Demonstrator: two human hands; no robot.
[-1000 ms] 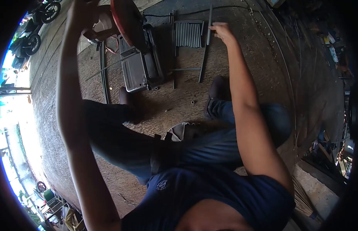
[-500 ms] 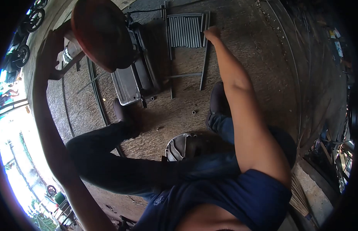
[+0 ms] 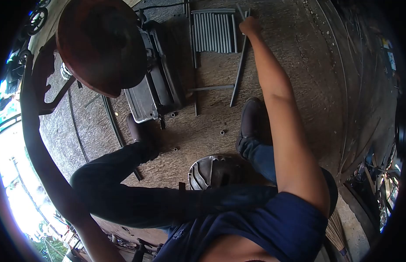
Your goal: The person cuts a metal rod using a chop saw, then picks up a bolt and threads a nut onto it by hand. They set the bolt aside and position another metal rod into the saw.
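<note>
At the upper left my left hand [image 3: 45,72] is closed round the dark handle [image 3: 58,97] of a machine with a large round reddish guard [image 3: 100,48]. My right hand [image 3: 249,26] is closed on the upper part of a long thin metal bar [image 3: 239,76], which slants on the ground. Just left of this bar lies a row of several short grey rods [image 3: 214,32], side by side. A thin crosspiece [image 3: 214,87] lies below them, its right end near the long bar. The guard hides part of the machine's base [image 3: 144,98].
A dark ribbed metal housing [image 3: 205,174] sits between my legs. Small metal rings [image 3: 222,132] lie on the ground. Long thin bars [image 3: 113,120] run along the left side. A broom [image 3: 336,231] is at the lower right, and motorcycles stand at the far left.
My right hand has moved right, and the long bar's upper end has swung right, away from the rods. The guard and my left hand appear further left and the guard larger in view.
</note>
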